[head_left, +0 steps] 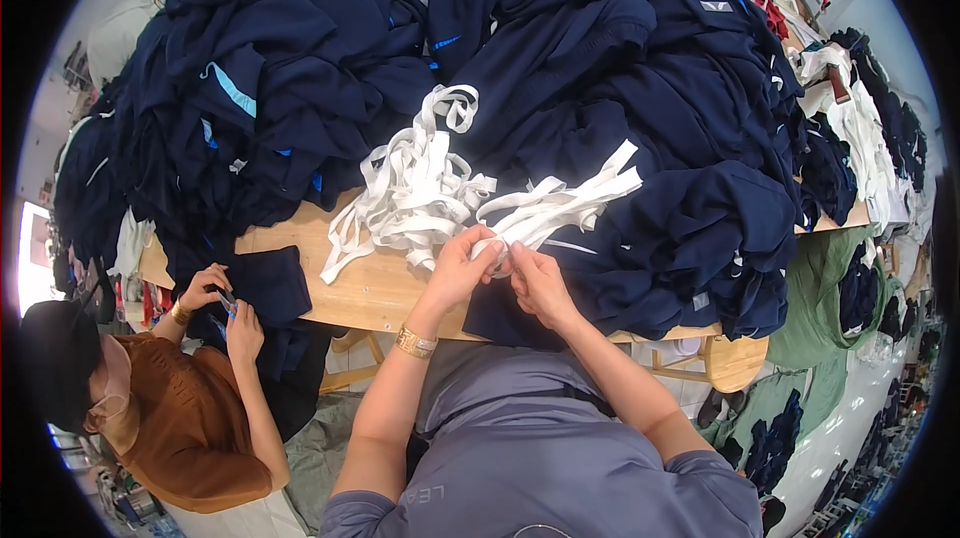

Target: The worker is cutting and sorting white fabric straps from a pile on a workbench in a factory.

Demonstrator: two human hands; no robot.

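Several white fabric strips (575, 206) are bunched at one end between my two hands, and their loose ends fan out to the far right over dark navy cloth. My left hand (465, 263) is closed, thumb and fingers pinching the gathered end. Close against it, my right hand (540, 283) is closed on the same bunch, its fingertips partly hidden. Just beyond my left hand lies a tangled heap of white strips (415, 188) on the wooden table (365, 293).
Large piles of navy garments (610, 68) cover the table's far side. At my left a person in a brown top (190, 418) handles navy cloth with both hands. A wooden stool (735, 363) stands under the table's right edge, near a green cloth (820, 288).
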